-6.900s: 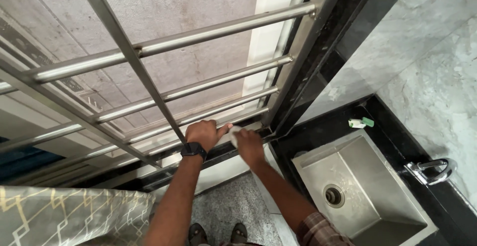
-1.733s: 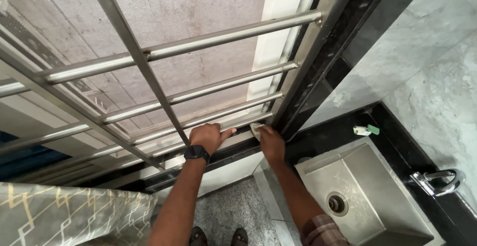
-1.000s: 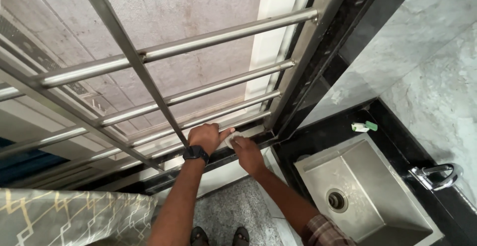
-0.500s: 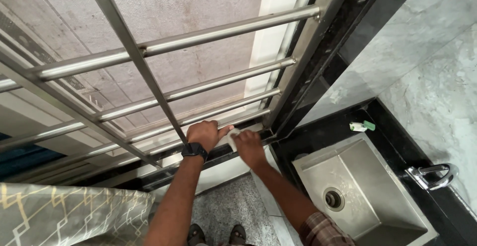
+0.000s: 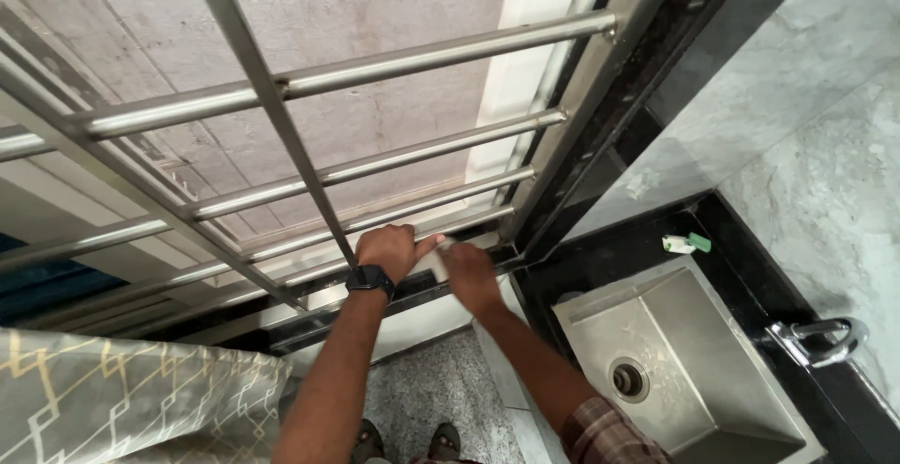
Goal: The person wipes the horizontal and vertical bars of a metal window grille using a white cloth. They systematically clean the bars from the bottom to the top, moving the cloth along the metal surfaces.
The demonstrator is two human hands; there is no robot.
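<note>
Window sill (image 5: 309,281) below the lowest steel grille bar (image 5: 281,248) carries both hands: the left hand (image 5: 387,250), wearing a black wristwatch (image 5: 369,281), curls closed around that bar, while the right hand (image 5: 469,272) presses flat on the sill, beside a steel sink (image 5: 675,370) sunk in the black counter (image 5: 741,276).

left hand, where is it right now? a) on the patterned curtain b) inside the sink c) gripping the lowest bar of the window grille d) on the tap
c: the left hand, with a black wristwatch on its wrist, is closed over the lowest bar of the metal grille, well away from the sink and tap.
</note>
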